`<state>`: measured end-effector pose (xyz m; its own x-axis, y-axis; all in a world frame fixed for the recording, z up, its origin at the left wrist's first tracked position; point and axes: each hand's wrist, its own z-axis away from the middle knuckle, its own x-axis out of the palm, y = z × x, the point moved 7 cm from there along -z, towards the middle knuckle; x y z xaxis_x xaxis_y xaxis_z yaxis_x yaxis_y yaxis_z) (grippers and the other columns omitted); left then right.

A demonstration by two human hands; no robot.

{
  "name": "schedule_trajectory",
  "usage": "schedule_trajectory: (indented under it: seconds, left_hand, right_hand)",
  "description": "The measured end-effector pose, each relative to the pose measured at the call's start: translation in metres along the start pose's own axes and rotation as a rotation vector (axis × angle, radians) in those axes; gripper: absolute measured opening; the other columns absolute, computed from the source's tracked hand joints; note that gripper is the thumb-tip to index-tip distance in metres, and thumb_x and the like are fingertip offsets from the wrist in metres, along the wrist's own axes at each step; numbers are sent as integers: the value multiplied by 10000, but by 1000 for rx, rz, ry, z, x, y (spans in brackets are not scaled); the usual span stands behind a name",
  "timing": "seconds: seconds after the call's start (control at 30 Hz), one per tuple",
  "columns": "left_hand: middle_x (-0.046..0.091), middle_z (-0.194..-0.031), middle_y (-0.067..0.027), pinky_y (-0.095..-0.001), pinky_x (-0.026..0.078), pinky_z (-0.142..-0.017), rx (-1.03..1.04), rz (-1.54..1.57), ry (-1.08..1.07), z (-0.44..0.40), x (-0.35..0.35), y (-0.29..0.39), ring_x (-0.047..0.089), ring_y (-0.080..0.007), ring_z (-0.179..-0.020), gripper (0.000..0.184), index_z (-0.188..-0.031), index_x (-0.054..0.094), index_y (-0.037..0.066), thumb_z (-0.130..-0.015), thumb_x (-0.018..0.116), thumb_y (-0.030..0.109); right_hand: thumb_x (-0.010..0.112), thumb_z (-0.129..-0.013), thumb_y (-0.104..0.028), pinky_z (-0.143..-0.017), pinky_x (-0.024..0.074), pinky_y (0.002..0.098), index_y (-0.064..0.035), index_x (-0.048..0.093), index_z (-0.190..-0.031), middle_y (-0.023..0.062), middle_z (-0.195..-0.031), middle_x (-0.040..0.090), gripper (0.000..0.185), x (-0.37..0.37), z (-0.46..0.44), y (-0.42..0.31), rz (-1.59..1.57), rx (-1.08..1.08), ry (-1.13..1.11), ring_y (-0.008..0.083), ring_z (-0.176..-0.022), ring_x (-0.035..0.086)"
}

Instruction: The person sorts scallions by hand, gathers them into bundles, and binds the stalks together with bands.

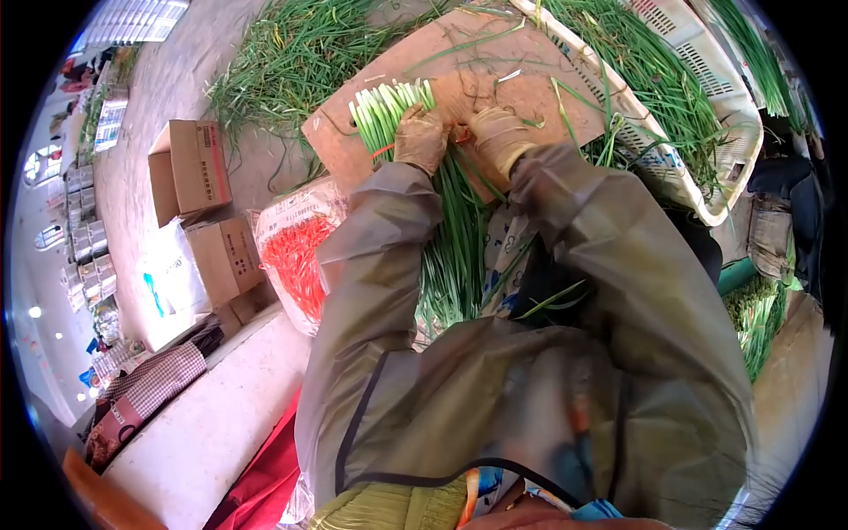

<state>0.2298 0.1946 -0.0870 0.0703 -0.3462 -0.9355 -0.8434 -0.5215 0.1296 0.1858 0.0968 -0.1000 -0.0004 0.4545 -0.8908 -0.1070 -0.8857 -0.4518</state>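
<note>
Left hand (421,140), fingers clamped on green bunch (374,117); right hand (499,137), fingers curled by red tie (461,135), hold unclear.

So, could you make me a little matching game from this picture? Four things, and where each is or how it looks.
Things:
1. Bunch
2. Strips
3. Crate
4. Board

Descriptions:
A. whitish, with greens in it
B. brown, beneath both hands
C. red, in a sack
D. green with pale ends, in the left hand

Pairs: 1-D, 2-C, 3-A, 4-B
</note>
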Motion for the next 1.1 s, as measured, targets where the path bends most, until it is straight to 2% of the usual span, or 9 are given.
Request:
schedule_trajectory:
  seconds: [0.07, 0.17, 0.3, 0.43, 0.53, 0.63, 0.8, 0.9, 1.1]
  left_hand:
    - [584, -640, -121, -350, 422, -868, -22, -19, -6, 0, -4, -2, 592, -251, -671, 151, -750, 561, 40, -765, 544, 189]
    - [623, -790, -129, -356, 403, -899, -39, -80, -180, 6, -5, -6, 607, -268, -792, 131, -871, 595, 85, -791, 565, 185]
    - [624, -915, -102, -389, 382, -908, -105, 210, -37, 22, -27, -15, 582, -275, -907, 115, -895, 600, 100, -809, 551, 160]
    - [616, -960, -93, -406, 381, -903, -149, 184, 68, 33, -29, -23, 562, -266, -964, 130, -911, 612, 111, -812, 551, 168]
    - [618, -943, -98, -412, 378, -909, -149, 170, 71, 29, -25, -23, 566, -274, -952, 118, -896, 611, 115, -792, 577, 159]
    - [622, -932, -96, -411, 378, -909, -167, 251, 108, 29, -30, -22, 570, -280, -947, 91, -862, 596, 113, -772, 595, 127]
    - [631, -910, -93, -415, 378, -907, -183, 282, 137, 27, -28, -23, 579, -287, -932, 91, -838, 575, 106, -758, 615, 96]
    - [635, -891, -93, -421, 381, -903, -207, 309, 172, 27, -27, -25, 585, -291, -916, 93, -839, 573, 104, -760, 621, 99]
    - [627, -831, -112, -402, 399, -889, -256, 214, 157, 24, -25, -23, 595, -288, -837, 97, -828, 574, 88, -773, 599, 163]
  right_hand:
    - [479, -785, -192, -668, 471, 438, -102, 640, -871, 86, -792, 625, 204, 28, -14, -6, 345, -172, 57, 286, -792, 612]
    - [509, -753, -188, -678, 476, 442, -121, 653, -856, 98, -815, 640, 189, 40, -29, -16, 448, -340, 13, 273, -796, 625]
    - [509, -781, -212, -655, 473, 414, -74, 628, -840, 147, -842, 635, 192, 18, -38, -38, 278, -158, -147, 307, -822, 617]
    - [525, -816, -210, -647, 489, 379, -29, 605, -902, 148, -833, 641, 217, 35, -42, -25, -102, 88, -294, 290, -773, 629]
    - [586, -822, -145, -604, 489, 297, -47, 576, -983, 56, -787, 619, 189, 66, -10, -11, -1508, 654, -296, 176, -691, 599]
    - [586, -831, -141, -605, 492, 297, -58, 557, -1020, 54, -808, 623, 208, 79, -2, -4, -1675, 625, -300, 166, -711, 599]
    - [598, -813, -132, -635, 472, 269, -50, 613, -997, 57, -854, 639, 202, 85, -2, -8, -1582, 580, -171, 175, -740, 607]
    - [621, -795, -101, -688, 455, 264, -2, 615, -980, 77, -869, 641, 209, 70, -8, 1, -774, 546, -65, 176, -738, 583]
    - [604, -815, -115, -712, 444, 268, -5, 593, -1034, 76, -891, 635, 245, 85, -9, 5, -964, 432, 74, 159, -767, 566]
